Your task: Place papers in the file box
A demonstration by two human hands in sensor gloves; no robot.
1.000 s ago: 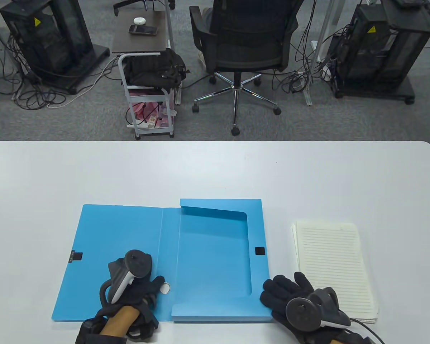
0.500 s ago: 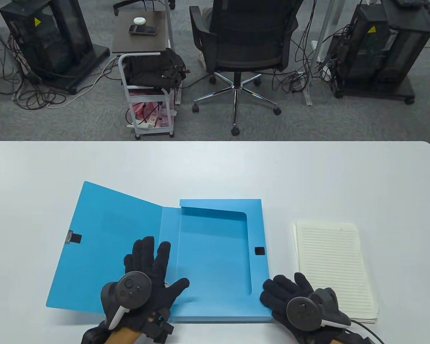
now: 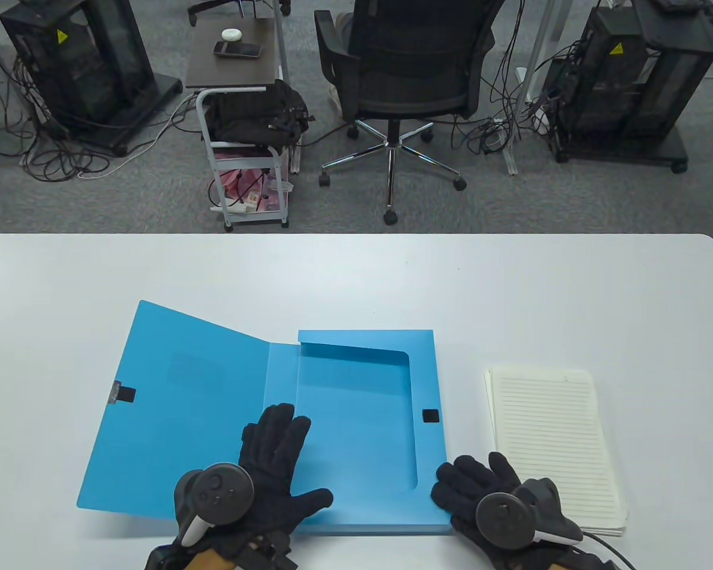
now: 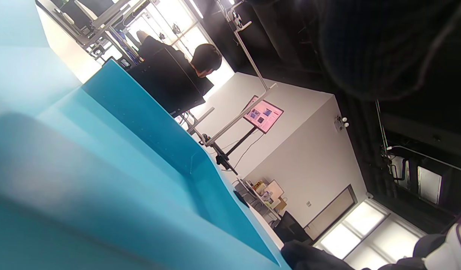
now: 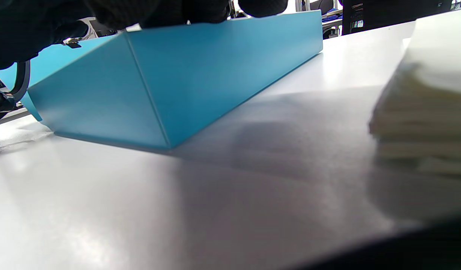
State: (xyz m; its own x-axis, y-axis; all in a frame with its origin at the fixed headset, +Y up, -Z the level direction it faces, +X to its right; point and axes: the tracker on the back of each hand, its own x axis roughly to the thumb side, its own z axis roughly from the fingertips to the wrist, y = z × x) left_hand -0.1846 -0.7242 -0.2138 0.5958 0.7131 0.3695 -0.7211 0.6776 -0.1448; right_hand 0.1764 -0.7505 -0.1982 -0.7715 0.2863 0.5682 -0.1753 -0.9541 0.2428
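A blue file box [image 3: 356, 415] lies open on the white table [image 3: 356, 273], its tray to the right and its lid [image 3: 178, 404] swung out left, tilted up off the table. My left hand [image 3: 279, 463] lies flat with fingers spread over the box's spine and tray near edge. My right hand [image 3: 475, 481] rests with fingers on the tray's near right corner. A stack of lined papers [image 3: 552, 445] lies right of the box, untouched. The right wrist view shows the box's outer wall [image 5: 200, 71] and the paper stack edge [image 5: 425, 112]. The left wrist view shows the blue inner surface [image 4: 103, 176].
Beyond the table's far edge stand an office chair [image 3: 404, 71], a small cart [image 3: 246, 119] and two black equipment racks [image 3: 77, 65]. Bare white table surface lies beyond the box and left of the lid.
My left hand has opened from a curled grip near the lid and moved right onto the spine and tray edge. The lid has risen from flat to tilted. My right hand has stayed put.
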